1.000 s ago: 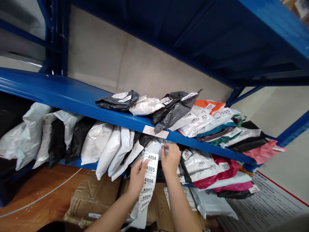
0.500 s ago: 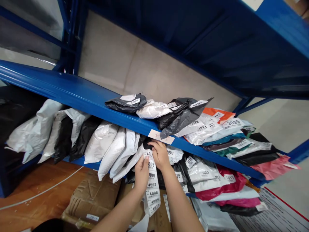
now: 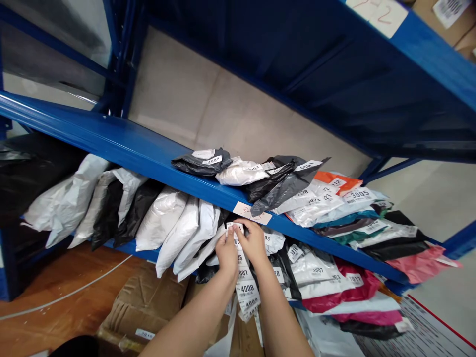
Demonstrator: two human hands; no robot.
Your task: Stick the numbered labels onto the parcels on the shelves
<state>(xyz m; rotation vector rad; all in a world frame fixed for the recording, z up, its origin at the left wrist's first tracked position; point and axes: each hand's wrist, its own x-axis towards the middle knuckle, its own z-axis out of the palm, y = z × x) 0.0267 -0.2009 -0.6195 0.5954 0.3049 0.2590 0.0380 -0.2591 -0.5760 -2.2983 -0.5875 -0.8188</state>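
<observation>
Below the blue shelf edge [image 3: 178, 174], left hand [image 3: 227, 252] and right hand [image 3: 254, 242] both pinch the top of a numbered label strip [image 3: 246, 287]; thin, floppy, probably tears easily, best held near top edge.

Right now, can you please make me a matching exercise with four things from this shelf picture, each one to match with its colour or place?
Things:
1. label strip
2. parcel marked 3005
3. cardboard box
4. pink parcel

Places or colours:
A. right end of the upper shelf
B. on the floor, under the shelves
C. between both hands, left hand and right hand
D. white, on the upper pile

Pairs: 1-C, 2-D, 3-B, 4-A
</observation>
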